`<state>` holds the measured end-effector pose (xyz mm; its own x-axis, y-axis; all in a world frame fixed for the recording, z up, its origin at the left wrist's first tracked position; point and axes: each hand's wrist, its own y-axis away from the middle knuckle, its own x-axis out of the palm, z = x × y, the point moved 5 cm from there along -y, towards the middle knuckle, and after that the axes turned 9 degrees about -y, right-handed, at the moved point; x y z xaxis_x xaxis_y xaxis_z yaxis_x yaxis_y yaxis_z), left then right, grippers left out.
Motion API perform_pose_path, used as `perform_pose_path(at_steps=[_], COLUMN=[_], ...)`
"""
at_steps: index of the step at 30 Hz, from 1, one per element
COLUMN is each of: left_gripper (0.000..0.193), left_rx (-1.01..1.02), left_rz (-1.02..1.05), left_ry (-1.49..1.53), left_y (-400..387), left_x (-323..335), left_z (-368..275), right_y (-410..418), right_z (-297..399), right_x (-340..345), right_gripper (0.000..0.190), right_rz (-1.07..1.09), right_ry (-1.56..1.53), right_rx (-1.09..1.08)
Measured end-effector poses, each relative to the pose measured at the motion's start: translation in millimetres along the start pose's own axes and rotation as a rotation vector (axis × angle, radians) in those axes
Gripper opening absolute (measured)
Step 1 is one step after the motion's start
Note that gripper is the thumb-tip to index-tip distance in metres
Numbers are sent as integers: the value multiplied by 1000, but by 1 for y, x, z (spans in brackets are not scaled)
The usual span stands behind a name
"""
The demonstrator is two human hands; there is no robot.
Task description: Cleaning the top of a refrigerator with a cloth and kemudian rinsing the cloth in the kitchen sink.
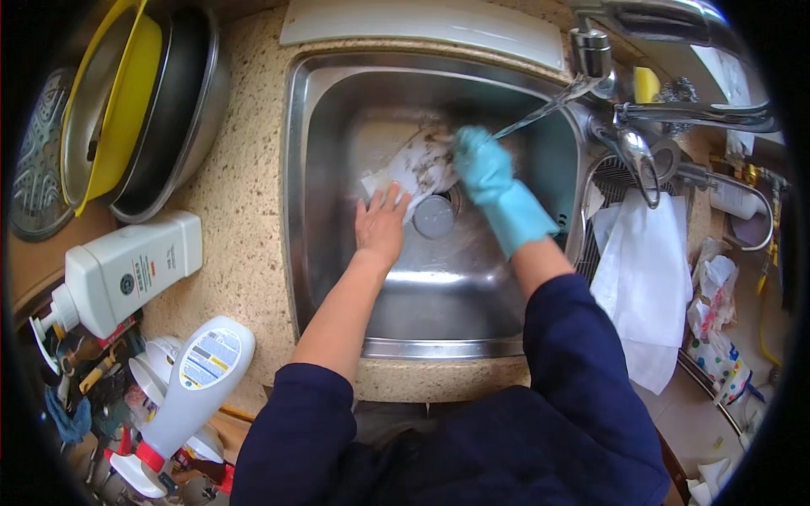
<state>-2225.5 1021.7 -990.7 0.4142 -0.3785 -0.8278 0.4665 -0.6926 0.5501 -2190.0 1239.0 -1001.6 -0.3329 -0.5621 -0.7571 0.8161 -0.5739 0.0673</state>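
My left hand (381,221) is bare and lies flat, fingers spread, on the near end of a soapy white object with dark stains (421,163) in the stainless steel sink (436,319). My right hand (484,161), in a light blue rubber glove, is at the far end of that object. Its fingers are blurred, and whether they grip something cannot be told. A thin stream of water runs from the chrome faucet (591,57) down to the glove. The grey round drain cover (434,216) lies just below the stained object.
Left on the speckled counter (243,145) are a yellow-rimmed basin (133,95), dark pans (183,95), a white pump bottle (133,269) and a spray bottle (202,379). At right, white cloths (642,278) hang beside a wire rack (588,234). A white board (424,25) lies behind the sink.
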Motion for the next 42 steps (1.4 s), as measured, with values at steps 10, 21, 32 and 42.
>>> perform_pose_path(at_steps=[10,21,32,42], left_gripper=[63,38,18,35], left_rx=[72,143,388,467], left_rz=[-190,-397,-240,-119], left_ry=[-67,-335,-1,-93], left_y=[-6,-97,-17,18], left_x=[-10,-68,4,23], left_z=[-7,-50,-113,-109], right_y=[-9,120,56,-2], right_z=[-23,-1,15,-44], right_x=[-6,-17,-72,-47], right_gripper=[25,30,32,21], right_rz=[137,-108,118,103], right_ry=[13,-74,274,133], right_rx=[-62,856,360,483])
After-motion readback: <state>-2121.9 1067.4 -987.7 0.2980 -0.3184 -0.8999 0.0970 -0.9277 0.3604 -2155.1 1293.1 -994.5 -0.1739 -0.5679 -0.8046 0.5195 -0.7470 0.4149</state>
